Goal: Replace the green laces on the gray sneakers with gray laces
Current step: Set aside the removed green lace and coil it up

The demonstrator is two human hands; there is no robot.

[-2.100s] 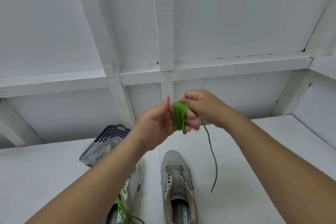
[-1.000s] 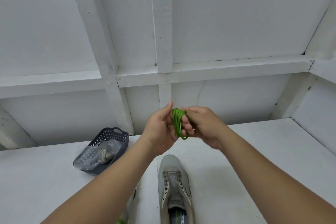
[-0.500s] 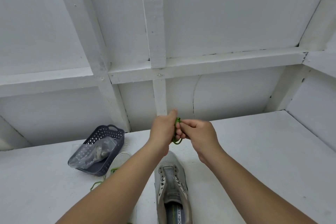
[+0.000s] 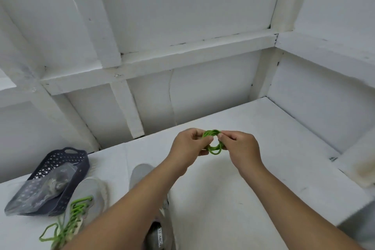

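Green lace (image 4: 213, 141) is now wound into a neat coil — its loose tail is gone — pinched between your left hand (image 4: 189, 146) and right hand (image 4: 238, 146) above the bench (image 4: 233, 199); next, unlace the second sneaker (image 4: 81, 205).

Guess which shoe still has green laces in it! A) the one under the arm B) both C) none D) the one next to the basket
D: green laces still run up the left sneaker beside the basket; the other sneaker shows none.
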